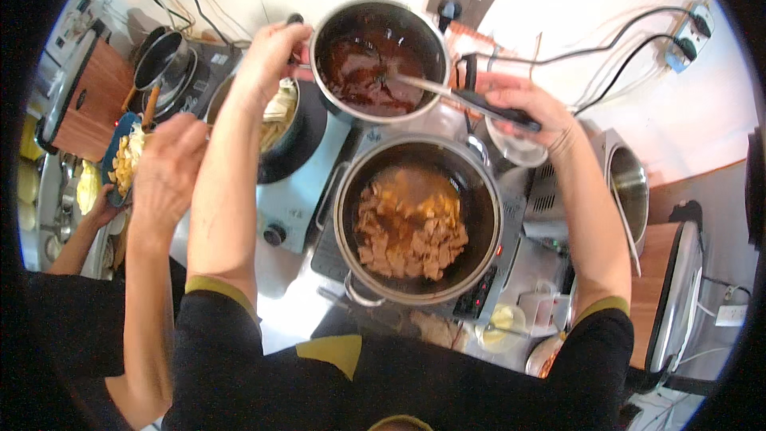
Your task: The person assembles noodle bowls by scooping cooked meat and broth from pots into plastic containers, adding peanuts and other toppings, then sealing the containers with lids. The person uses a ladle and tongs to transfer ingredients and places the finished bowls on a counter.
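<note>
Beyond the wide cooking pot is a steel pot [444,41] of dark red-brown sauce [371,64]. My left hand [271,60] is closed around its left handle. In my right hand [523,104] is a black-handled metal utensil [471,100], reaching over the rim into the sauce, which hides its head. The fingers of that hand are also close to the pot's right handle [469,72]; I cannot tell whether they grip it. Nearer to me, the wide dark pot [493,247] holds sliced meat [419,247] in brown liquid. Whether the sauce pot is lifted or resting is unclear.
At left, another person's blurred hand [167,164] is near my left forearm; their other hand [104,207] holds a blue bowl [110,161] of food. A pan [295,152] sits on the left cooker [287,207]. Cords [614,44] hang along the right wall. A steel container [630,179] stands at right.
</note>
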Demonstrator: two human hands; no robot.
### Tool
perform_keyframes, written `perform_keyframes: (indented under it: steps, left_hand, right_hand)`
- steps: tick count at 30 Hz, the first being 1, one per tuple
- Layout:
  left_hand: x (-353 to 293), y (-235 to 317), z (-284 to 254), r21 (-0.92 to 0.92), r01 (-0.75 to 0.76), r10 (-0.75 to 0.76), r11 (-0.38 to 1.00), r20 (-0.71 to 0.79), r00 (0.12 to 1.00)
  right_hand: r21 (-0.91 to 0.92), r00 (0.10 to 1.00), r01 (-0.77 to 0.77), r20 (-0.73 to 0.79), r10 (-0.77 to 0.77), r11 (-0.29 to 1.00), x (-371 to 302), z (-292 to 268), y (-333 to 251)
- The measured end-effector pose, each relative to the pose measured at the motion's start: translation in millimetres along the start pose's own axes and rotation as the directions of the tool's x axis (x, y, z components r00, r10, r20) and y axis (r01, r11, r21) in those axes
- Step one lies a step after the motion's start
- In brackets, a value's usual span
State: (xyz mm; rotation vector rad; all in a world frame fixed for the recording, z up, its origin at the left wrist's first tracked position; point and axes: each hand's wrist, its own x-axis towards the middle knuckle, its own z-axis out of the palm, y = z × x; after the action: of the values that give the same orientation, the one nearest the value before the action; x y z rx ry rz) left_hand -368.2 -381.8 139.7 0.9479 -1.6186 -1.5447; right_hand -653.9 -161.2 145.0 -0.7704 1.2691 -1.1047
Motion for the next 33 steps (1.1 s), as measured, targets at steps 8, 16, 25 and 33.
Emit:
perform_keyframes:
  steps: [8, 16, 25, 33]
  left_hand:
    - [-22, 3, -5, -0.013, 0.078, -0.078, 0.997, -0.007, 0.997]
    - [-49, 6, 2, -0.176, -0.014, 0.006, 0.984, -0.045, 0.999]
    - [-65, 23, -3, -0.131, -0.106, 0.101, 0.986, -0.046, 0.994]
    - [-79, 27, 0, 0.001, -0.102, 0.101, 0.995, -0.122, 0.987]
  right_hand:
    - [-0.076, 0.998, 0.007, -0.056, -0.011, 0.997, -38, 39, -21]
    - [-0.79, 0.975, -0.108, -0.201, -0.089, 0.603, -107, 110, -55]
    - [-0.994, 0.878, -0.009, -0.061, -0.475, 0.112, -140, 153, -76]
    - [-0.26, 0.96, -0.158, -0.265, 0.087, 0.953, -128, 146, -59]
